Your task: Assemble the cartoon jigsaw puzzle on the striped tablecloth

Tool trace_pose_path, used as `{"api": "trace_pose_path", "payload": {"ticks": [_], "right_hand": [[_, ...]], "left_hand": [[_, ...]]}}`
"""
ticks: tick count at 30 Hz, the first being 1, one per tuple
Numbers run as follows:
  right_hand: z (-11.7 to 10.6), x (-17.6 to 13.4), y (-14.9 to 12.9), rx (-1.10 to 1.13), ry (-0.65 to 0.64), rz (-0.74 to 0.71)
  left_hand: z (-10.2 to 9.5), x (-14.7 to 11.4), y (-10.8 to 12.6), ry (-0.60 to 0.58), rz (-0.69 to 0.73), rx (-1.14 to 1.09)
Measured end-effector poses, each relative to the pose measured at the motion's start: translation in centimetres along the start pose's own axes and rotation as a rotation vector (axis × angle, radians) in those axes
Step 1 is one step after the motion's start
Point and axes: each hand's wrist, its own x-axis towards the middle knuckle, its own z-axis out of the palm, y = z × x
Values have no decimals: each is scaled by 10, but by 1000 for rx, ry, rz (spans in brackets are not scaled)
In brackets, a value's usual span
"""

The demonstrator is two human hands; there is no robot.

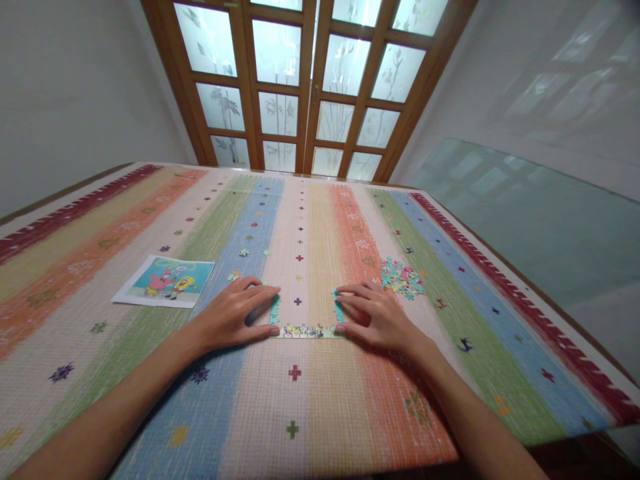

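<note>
A partly joined jigsaw border (307, 331) lies on the striped tablecloth, its bottom row running between my two hands. Short turquoise sides rise from it, the left side (275, 311) and the right side (339, 308). My left hand (235, 312) rests at the left corner, thumb at the bottom row and fingertips by the left side. Mirroring it, my right hand (374, 315) has its thumb at the bottom right corner and fingertips at the right side. Both hands have thumb and fingers apart. My fingers partly cover the corners, and a few loose pieces (234, 275) lie just beyond my left hand.
A pile of jigsaw pieces (401, 278) lies beyond my right hand. To the left is a printed cartoon picture (170, 281). Two loose turquoise pieces (245, 252) sit farther back. Wooden doors with glass panes (280, 107) stand behind the table; a glass panel (520, 193) is at right.
</note>
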Motion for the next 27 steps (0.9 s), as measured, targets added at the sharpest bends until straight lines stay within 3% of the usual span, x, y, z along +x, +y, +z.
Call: {"api": "trace_pose_path", "payload": {"ticks": [4,15,27], "right_hand": [[-3,3,-2,13,58,6],[3,-1,0,-34,-53,90],[1,0,-4,-49,-90,126]], "left_hand": [[-3,-1,-3,29,-49,5],[-2,-4,-9,-56,-157,22],[6,0,-5,-107,-143,-2]]}}
